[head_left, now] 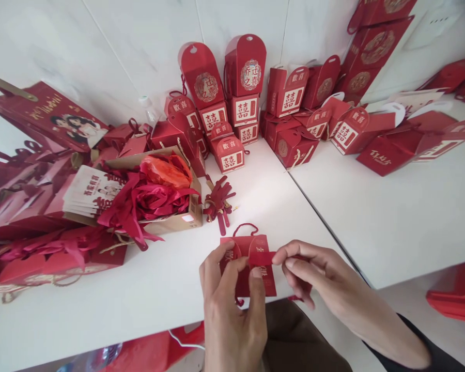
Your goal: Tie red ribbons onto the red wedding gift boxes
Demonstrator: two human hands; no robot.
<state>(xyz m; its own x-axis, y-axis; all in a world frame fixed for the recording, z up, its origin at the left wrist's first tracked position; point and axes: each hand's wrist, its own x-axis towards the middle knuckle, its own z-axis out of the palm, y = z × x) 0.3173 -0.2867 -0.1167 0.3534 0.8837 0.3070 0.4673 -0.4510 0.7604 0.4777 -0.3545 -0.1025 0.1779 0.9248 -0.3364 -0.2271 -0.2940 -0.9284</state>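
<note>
A small red box [266, 285] with a dark red cord [247, 226] looped at its far side lies near the table's front edge. Over it is my left hand [232, 299], its fingers on the flaps, the thumb and a finger pinching a red ribbon [262, 258]. To the right, my right hand [313, 268] pinches the other end of the ribbon between thumb and forefinger. The ribbon is stretched flat between the two hands. Beyond the box lies a pile of dark red strips [219, 199].
A cardboard box [197, 214] of red ribbons stands at the left, beside many red boxes [112, 253] and a red gift bag [42, 111]. Stacked red boxes [246, 82] line the wall. A seam [313, 199] crosses the white table [170, 279].
</note>
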